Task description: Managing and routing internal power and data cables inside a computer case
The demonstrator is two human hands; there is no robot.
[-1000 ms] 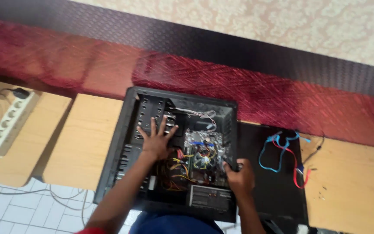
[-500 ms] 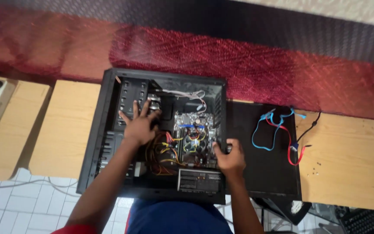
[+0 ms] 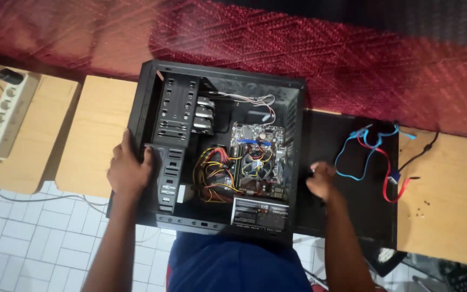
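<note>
An open black computer case lies on its side on wooden tables. Inside it are a drive cage, a motherboard with yellow and red wire bundles, and a power supply at the near edge. My left hand grips the case's left wall, with the thumb outside and the fingers over the rim. My right hand is outside the case, just past its right wall. Its fingers are curled above the black side panel that lies flat there.
Blue and red data cables lie on the panel's far right. A white power strip sits on the left wooden table. Small screws dot the right table. White floor tiles are below, red carpet beyond.
My left hand came out of the case's interior and took hold of its left wall. My right hand left the case's right edge and moved out over the side panel.
</note>
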